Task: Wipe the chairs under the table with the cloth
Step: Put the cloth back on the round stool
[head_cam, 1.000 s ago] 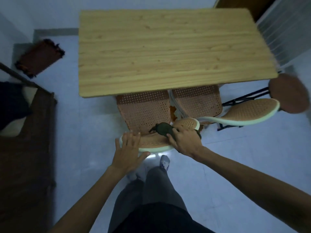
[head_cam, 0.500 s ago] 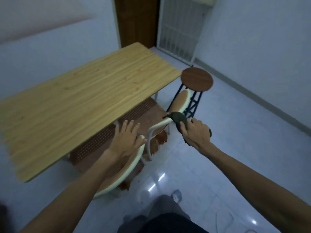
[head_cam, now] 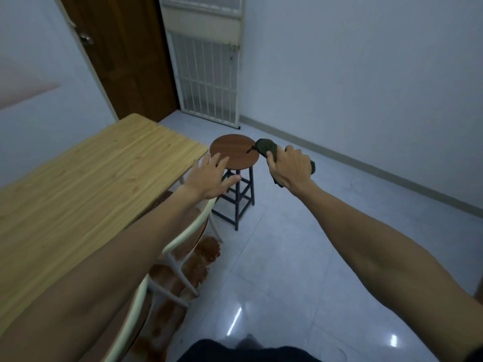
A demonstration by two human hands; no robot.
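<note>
— What has changed since half a second ago?

— Both hands have lifted off the chair backs. The left hand (head_cam: pixel 209 176) was resting on the near chair's top rail; now it hangs in the air with fingers spread wide and holds nothing. The view has also swung toward the far corner of the room.

— And the right hand (head_cam: pixel 290 167)?

— It is closed in a fist around the cloth (head_cam: pixel 266 147), a dark green wad whose end sticks out past the thumb. It is raised, just right of the stool (head_cam: pixel 234 152) as seen from the head camera, touching no furniture.

— Where does the left hand sit against the rest?

— It overlaps the stool's near edge in the picture and is beside the table (head_cam: pixel 86 184) corner. Whether it touches the stool I cannot tell.

— The chairs?

— The chair (head_cam: pixel 193 226) with the cream frame and brown seat is tucked under the table's edge, below the left forearm. A second frame shows lower down, nearer the person, partly hidden by that arm.

— Anything farther out?

— A brown door (head_cam: pixel 125 56) and a white barred gate (head_cam: pixel 206 74) stand behind the stool, and the pale tiled floor (head_cam: pixel 300 257) is glossy with light spots.
</note>
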